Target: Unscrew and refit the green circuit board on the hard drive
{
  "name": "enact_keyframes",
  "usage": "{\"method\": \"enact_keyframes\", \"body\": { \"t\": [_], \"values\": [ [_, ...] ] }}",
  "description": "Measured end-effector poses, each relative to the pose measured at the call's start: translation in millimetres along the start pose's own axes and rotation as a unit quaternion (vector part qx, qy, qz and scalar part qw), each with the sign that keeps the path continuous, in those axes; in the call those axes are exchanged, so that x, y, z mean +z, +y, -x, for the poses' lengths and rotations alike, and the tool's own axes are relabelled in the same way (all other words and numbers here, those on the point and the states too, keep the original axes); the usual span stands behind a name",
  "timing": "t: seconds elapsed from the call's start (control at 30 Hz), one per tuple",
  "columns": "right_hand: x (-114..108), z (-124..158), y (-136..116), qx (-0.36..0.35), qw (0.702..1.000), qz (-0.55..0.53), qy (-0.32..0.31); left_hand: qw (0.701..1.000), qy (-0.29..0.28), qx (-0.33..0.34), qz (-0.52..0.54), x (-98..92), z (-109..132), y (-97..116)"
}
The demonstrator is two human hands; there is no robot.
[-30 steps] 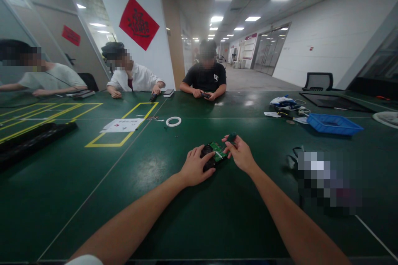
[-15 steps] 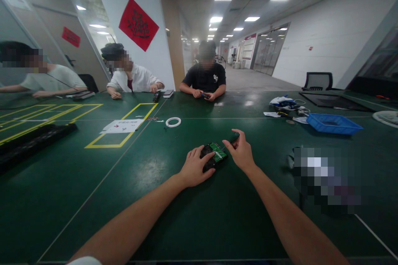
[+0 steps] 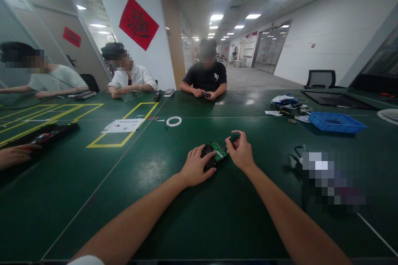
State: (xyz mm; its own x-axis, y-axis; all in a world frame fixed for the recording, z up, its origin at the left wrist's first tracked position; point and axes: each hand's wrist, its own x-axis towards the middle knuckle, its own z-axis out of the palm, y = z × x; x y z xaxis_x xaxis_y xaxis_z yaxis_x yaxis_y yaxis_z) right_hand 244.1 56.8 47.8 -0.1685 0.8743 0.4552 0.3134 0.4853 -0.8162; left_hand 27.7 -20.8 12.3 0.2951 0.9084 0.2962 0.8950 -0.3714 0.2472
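A small black device with a green circuit board [image 3: 217, 152] lies on the green table [image 3: 192, 215] in front of me. My left hand [image 3: 195, 167] rests on its near left side, fingers curled over the black casing, pinning it down. My right hand [image 3: 240, 152] is closed round a dark-handled screwdriver [image 3: 234, 136], whose tip points down at the board's right edge.
A white tape ring [image 3: 173, 121] and a sheet of paper [image 3: 122, 125] lie further off. A blue tray [image 3: 336, 122] sits at the right. A black tray [image 3: 46, 134] is at the left, with another person's hand [image 3: 15, 155] on it. Three people sit across the table.
My right hand has closed again on the screwdriver and brought its tip back to the board. Another person's hand has come in at the left edge. The person in white drew both hands together.
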Motion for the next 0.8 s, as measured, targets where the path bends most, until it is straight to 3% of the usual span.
{"method": "enact_keyframes", "body": {
  "t": [0.33,0.57,0.8],
  "values": [
    [-2,-2,3,-0.016,0.996,0.086,-0.006,1.000,0.001,0.002,-0.007,-0.7,0,1],
    [4,4,-7,-0.013,0.999,0.003,-0.030,1.000,0.003,0.004,-0.007,-0.5,1,1],
    [1,6,-9,-0.006,0.999,0.007,-0.038,1.000,0.004,0.002,-0.001,1.4,0,-1]
  ]
}}
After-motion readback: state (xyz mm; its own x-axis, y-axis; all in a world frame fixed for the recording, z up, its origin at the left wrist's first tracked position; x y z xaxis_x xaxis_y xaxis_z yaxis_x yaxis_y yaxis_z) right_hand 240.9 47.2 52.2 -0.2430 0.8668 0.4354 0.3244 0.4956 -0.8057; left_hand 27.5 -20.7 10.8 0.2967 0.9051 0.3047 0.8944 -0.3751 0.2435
